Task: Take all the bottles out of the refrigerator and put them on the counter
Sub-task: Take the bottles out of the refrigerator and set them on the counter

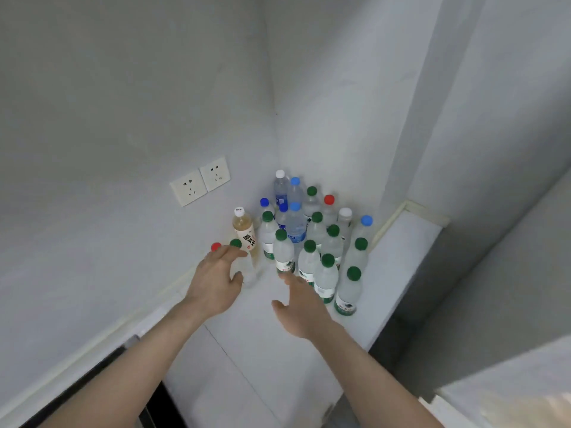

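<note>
White counter [401, 257] is holding a tight cluster of upright bottles [309, 242] in the far corner. Both hands are hovering, fingers apart: left hand [216, 282] seemingly releasing two blurred bottles [236, 251], right hand [304, 307] risking toppling near ones.
</note>
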{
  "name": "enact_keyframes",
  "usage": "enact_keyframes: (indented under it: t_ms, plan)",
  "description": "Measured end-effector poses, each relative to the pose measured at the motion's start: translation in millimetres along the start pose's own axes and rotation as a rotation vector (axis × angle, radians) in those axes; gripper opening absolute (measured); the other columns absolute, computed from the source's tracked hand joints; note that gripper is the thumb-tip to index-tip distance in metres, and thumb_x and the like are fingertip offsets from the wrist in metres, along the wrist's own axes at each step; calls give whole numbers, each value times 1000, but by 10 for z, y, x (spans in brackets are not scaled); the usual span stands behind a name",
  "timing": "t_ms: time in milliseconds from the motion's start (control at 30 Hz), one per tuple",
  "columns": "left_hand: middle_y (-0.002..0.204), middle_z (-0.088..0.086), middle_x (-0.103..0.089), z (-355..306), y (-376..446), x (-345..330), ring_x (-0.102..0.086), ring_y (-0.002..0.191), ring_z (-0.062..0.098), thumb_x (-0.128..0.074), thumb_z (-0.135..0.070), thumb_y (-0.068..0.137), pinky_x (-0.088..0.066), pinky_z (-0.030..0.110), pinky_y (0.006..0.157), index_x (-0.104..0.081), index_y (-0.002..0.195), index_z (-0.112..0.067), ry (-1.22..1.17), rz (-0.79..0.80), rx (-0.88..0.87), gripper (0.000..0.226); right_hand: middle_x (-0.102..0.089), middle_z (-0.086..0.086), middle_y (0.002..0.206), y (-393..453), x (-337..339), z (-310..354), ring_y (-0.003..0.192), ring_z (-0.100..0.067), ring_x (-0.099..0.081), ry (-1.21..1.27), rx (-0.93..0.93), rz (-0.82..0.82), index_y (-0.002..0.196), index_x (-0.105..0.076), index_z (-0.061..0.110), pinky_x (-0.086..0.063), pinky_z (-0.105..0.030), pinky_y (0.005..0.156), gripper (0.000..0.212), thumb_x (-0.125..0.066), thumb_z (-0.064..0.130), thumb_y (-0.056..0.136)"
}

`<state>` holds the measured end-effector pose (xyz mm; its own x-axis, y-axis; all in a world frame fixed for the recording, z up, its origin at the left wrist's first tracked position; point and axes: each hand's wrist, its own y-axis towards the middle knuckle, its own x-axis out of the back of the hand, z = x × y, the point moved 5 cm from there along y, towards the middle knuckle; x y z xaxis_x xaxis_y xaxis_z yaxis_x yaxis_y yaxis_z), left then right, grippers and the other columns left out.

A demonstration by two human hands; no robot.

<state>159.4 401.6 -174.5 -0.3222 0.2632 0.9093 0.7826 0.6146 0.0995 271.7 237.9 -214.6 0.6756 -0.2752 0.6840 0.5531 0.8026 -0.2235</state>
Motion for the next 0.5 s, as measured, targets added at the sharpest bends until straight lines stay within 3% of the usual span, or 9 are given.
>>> enact_keyframes:
  t_ms: [167, 300, 500]
  plan:
    - [143, -11, -48, -570, -675, -223, -46, 128, 15, -66, -16, 91, -38, 29, 109, -60, 132, -30, -191, 90, -107, 43, -44, 5, 153, -931, 162, -393, 140, -13, -41, 73, -127, -122, 151, -41, 25, -31, -24, 113, 60, -62, 36, 96]
    - [139, -14, -50, -1019, -1150, -345, -48, 127, 11, -67, -17, 90, -40, 34, 109, -62, 128, -32, -281, 178, -230, 41, -51, 8, 145, -1776, 255, -701, 136, -13, -47, 213, -291, -215, 147, -47, 32, -39, -27, 110, 58, -66, 40, 92]
    - [133, -17, -53, -1686, -1542, -424, -51, 122, 7, -68, -15, 90, -37, 25, 104, -63, 124, -33, -326, 282, -413, 39, -58, 7, 137, -2786, 595, -972, 128, -12, -54, 231, -391, -408, 142, -53, 30, -44, -30, 107, 55, -68, 42, 90]
